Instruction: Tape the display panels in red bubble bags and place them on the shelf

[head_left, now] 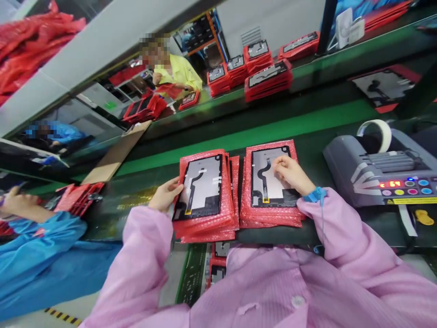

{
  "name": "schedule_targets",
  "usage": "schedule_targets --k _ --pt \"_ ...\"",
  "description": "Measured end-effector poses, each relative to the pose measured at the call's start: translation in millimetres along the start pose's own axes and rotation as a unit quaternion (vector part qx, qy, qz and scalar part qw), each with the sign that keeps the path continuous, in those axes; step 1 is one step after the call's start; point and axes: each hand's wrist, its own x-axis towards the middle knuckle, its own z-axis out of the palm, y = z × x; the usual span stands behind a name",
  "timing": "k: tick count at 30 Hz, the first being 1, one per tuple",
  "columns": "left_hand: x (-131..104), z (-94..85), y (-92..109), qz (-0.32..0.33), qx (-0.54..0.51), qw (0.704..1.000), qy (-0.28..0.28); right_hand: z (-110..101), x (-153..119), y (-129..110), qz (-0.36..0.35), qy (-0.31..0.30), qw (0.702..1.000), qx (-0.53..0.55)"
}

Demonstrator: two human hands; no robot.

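Showing at far left: co-worker's hand (20,202) and blue sleeve (44,234), beside a red-wrapped pile (77,198). Next, a cardboard strip (114,155) lying slantwise. Then your left hand (165,195), at the left edge of the left panel (208,178), thumb over the rim, other fingers partly hidden; can't tell if it's pinching the panel. That panel is grey with a black border, bears a curved black cable (193,187), and lies on a stack of red bubble wrap (228,213). Just beside it, the right panel (278,187) lies on a second red stack (273,217), with a similar cable (264,174). Your right hand (292,174) is over its right side, fingers curled, tips near the cable top; can't tell if they pinch anything. Blue band (314,196) on that wrist. Far right: grey tape dispenser (348,166), white roll (387,136), lit red display (391,184), yellow piece (424,217) below.
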Motion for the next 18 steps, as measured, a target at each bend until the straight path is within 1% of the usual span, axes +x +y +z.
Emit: schedule_targets --k 1,2,4,5,6,7,8,9,10,12,14,16,18 --pt "0.1 -3.2 1.7 0.027 0.092 0.995 0.028 -1.1 0.1 1.0 -0.021 0.013 0.999 -0.046" --pt "0.6 -5.8 6.3 0.057 0.182 0.980 0.049 -2.2 -0.7 1.5 -0.042 0.026 0.994 -0.099" --pt "3.8 -4.7 26.4 0.117 0.316 0.939 0.064 -3.6 -4.3 0.9 -0.070 0.039 0.975 -0.206" --pt "6.7 0.8 42.0 0.145 0.351 0.923 0.064 -3.9 -6.7 -0.1 -0.073 0.041 0.965 -0.249" --pt "10.6 10.5 60.7 0.165 0.367 0.914 0.056 -4.0 -9.0 -1.5 -0.070 0.042 0.956 -0.282" --pt "15.6 24.7 81.8 0.178 0.370 0.911 0.039 -4.0 -11.1 -3.2 -0.064 0.043 0.949 -0.306" --pt "21.7 43.3 104.3 0.189 0.364 0.912 0.013 -3.9 -12.7 -5.0 -0.057 0.045 0.944 -0.323" --pt "29.0 66.3 127.2 0.198 0.353 0.914 -0.022 -4.0 -13.9 -6.6 -0.050 0.046 0.939 -0.336" --pt "37.5 93.5 149.6 0.208 0.342 0.914 -0.060 -4.1 -14.6 -7.9 -0.042 0.047 0.935 -0.348" --pt "57.1 158.4 190.2 0.221 0.324 0.910 -0.133 -4.5 -15.0 -9.3 -0.025 0.048 0.925 -0.376" --pt "76.3 234.4 224.2 0.211 0.307 0.906 -0.203 -4.4 -14.6 -8.7 -0.010 0.050 0.913 -0.405" --pt "90.2 315.9 252.6 0.201 0.281 0.905 -0.248 -3.7 -13.7 -6.4 -0.006 0.059 0.904 -0.424" --pt "95.6 395.7 277.0 0.196 0.252 0.904 -0.284 -3.1 -12.3 -3.2 -0.013 0.069 0.904 -0.422"
